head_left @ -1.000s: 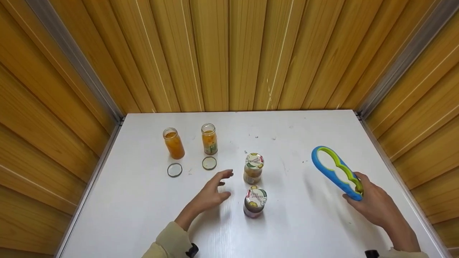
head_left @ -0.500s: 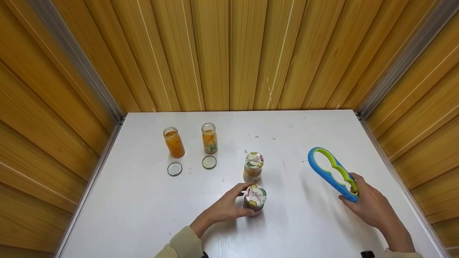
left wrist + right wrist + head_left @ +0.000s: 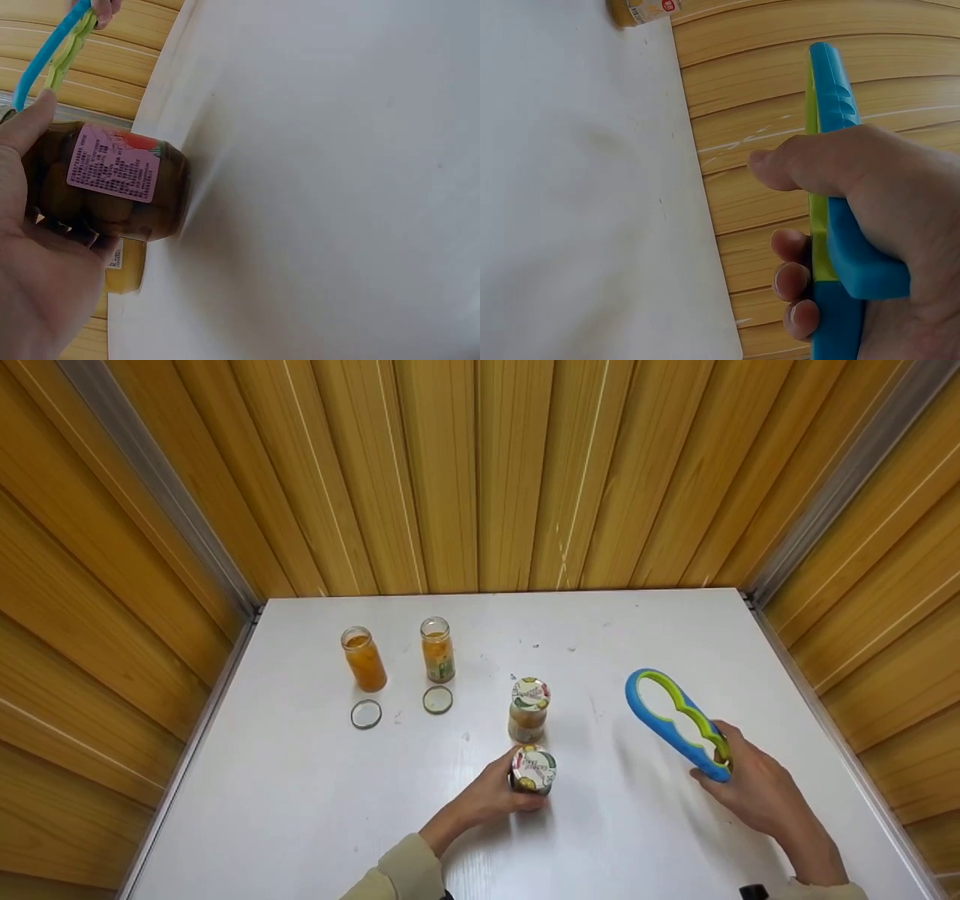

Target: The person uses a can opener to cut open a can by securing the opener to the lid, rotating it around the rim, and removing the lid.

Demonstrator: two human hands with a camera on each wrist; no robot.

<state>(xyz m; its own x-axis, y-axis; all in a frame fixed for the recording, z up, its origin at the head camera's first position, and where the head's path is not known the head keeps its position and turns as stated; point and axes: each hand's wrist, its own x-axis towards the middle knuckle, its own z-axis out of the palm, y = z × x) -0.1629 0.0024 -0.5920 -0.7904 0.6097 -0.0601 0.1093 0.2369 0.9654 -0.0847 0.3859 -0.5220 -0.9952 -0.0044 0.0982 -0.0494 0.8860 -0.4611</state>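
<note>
My left hand (image 3: 491,795) grips the near jar (image 3: 533,770), its thumb and fingers wrapped around the side. Dark round pieces fill this jar, whose pink label (image 3: 112,163) shows in the left wrist view; a patterned lid covers it. Whether its base touches the table is unclear. Just behind stands a second lidded jar (image 3: 529,711) with pale contents. On the right, my right hand (image 3: 765,784) holds a blue and green multi-size jar opener (image 3: 667,727) by one end, above the table. In the right wrist view, thumb and fingers close around the opener (image 3: 829,97).
Two lidless glass jars with orange contents, one at far left (image 3: 365,664) and another beside it (image 3: 438,654), stand toward the back of the white table (image 3: 637,637). Two round lids (image 3: 366,714) (image 3: 438,700) lie before them. Wood-patterned walls (image 3: 502,472) enclose the table.
My left hand has moved right from beside the jars and taken hold of the near jar. My right hand has shifted slightly left with the jar opener.
</note>
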